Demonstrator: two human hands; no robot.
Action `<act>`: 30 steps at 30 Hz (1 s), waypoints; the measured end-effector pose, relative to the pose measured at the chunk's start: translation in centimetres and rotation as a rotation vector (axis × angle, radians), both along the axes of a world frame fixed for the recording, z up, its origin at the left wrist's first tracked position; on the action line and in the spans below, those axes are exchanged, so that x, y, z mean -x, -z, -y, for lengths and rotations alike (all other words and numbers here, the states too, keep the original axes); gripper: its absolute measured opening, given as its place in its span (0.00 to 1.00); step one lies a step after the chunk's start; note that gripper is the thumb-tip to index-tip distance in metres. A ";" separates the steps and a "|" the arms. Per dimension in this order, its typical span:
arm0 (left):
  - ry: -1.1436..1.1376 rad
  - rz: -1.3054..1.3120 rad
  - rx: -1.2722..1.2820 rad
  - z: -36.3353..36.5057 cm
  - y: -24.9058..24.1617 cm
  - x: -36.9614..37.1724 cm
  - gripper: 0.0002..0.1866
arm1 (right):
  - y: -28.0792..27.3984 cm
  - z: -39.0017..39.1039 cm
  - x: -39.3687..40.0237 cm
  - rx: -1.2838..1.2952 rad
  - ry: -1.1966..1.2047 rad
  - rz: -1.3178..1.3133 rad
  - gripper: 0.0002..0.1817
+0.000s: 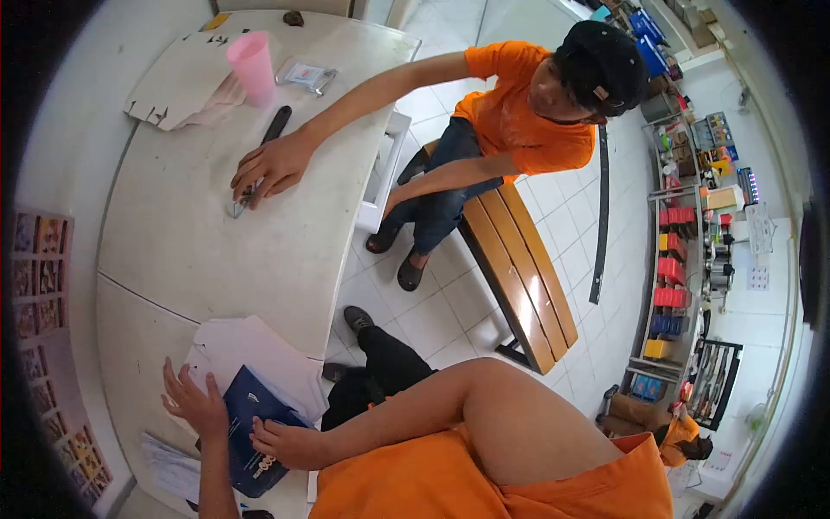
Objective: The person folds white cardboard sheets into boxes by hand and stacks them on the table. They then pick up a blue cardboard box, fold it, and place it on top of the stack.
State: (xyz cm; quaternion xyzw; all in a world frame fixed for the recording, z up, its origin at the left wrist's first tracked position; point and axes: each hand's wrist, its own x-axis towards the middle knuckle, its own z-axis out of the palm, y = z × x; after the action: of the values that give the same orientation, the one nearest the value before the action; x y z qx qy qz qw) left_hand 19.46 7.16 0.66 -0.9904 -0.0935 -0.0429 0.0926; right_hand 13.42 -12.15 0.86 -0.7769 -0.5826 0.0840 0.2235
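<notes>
My left hand [194,402] is raised over the table's near end, beside white sheets [255,350]. Its fingers are spread and nothing is in them. My right hand [290,443] rests on a dark blue packet [245,402] with white print, its fingers slightly apart on the surface. The packet overlaps the white sheets, and a small loop of string lies on them near my left hand. More papers [173,467] lie below my left hand, partly hidden by my forearm.
Across the table [233,277], a person in orange [527,104] has one hand on a black-handled tool [277,124]. A pink cup [251,65], clear packet [307,76] and brown-white sheets [186,78] lie there. A wooden bench [519,268] and shelves [670,259] stand right.
</notes>
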 end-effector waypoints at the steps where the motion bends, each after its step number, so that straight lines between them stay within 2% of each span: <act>1: -0.009 -0.003 0.105 0.6 0.1 -0.1 0.27 | 0.1 -0.2 0.4 -0.007 0.008 -0.015 0.36; 5: -0.148 0.052 0.175 1.6 3.5 -0.3 0.28 | 3.0 -0.7 0.9 -0.051 0.073 0.044 0.28; 7: -0.144 0.157 0.325 1.9 2.5 0.3 0.29 | 3.1 -0.5 1.1 -0.075 0.072 0.042 0.26; 8: -0.038 0.216 0.270 2.2 1.9 0.4 0.29 | 3.1 -0.4 0.9 -0.040 0.036 0.066 0.25; 11: 0.021 0.209 0.323 0.9 2.6 0.2 0.27 | 2.5 -0.6 0.5 -0.007 0.019 0.205 0.23; 12: 0.029 0.225 0.313 0.7 2.5 -0.2 0.27 | 1.7 -0.5 0.1 -0.006 0.011 0.119 0.25; 14: 0.090 0.332 0.462 0.2 1.9 -0.5 0.24 | 0.2 -0.6 -0.7 -0.016 0.007 0.050 0.28; 15: 0.094 0.343 0.452 -0.1 1.0 -0.3 0.24 | -1.1 -0.7 -1.1 -0.021 0.008 0.045 0.25; 17: -0.114 0.468 0.480 -0.7 -2.3 0.5 0.21 | -2.7 -1.3 -1.6 -0.027 0.006 0.046 0.23; 19: -0.143 0.575 0.425 -0.6 -7.3 3.9 0.22 | -3.7 -3.3 -1.6 0.027 0.116 -0.048 0.24; 20: -0.171 0.627 0.445 -1.3 -9.3 6.5 0.22 | -4.7 -4.2 -1.9 0.020 0.107 -0.042 0.24; 21: -0.262 0.672 0.410 0.4 -11.8 8.5 0.26 | -6.0 -5.1 -2.6 0.121 0.043 -0.039 0.24; 22: -0.295 0.740 0.355 -1.1 -11.5 12.4 0.26 | -7.0 -6.0 -3.2 0.221 -0.019 -0.033 0.25; 23: -0.405 0.823 0.415 -1.2 -11.0 15.5 0.26 | -7.8 -7.2 -3.7 0.212 -0.024 -0.020 0.25; 24: -0.514 0.906 0.477 -0.2 -10.7 17.5 0.26 | -8.5 -8.5 -4.1 0.342 -0.048 0.031 0.24; 25: -0.580 0.929 0.233 4.4 -12.5 16.9 0.16 | -9.0 -9.2 -4.5 0.474 -0.070 0.084 0.23; 26: -0.825 1.039 0.681 3.2 -10.1 20.2 0.17 | -9.4 -9.4 -4.9 0.470 -0.073 0.097 0.23; 27: -1.260 0.830 1.059 0.7 -7.3 25.0 0.18 | -9.7 -9.3 -5.4 0.339 -0.061 0.025 0.22; 28: -1.487 0.641 1.252 2.7 -6.6 23.9 0.32 | -10.0 -9.3 -5.8 0.209 -0.052 -0.048 0.20; 29: -1.460 0.624 1.637 2.9 -4.6 24.8 0.31 | -9.6 -10.5 -5.9 0.208 -0.060 -0.036 0.20; 30: -1.456 0.543 1.993 3.1 -2.5 25.8 0.30 | -8.7 -12.3 -6.1 0.323 -0.010 -0.013 0.20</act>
State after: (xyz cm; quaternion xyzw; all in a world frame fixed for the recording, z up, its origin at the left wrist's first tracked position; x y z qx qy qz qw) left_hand -6.34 4.05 3.17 -0.3089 -0.6235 -0.0947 -0.7120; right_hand 19.49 0.15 9.58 -0.7993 -0.5637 0.1829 0.0990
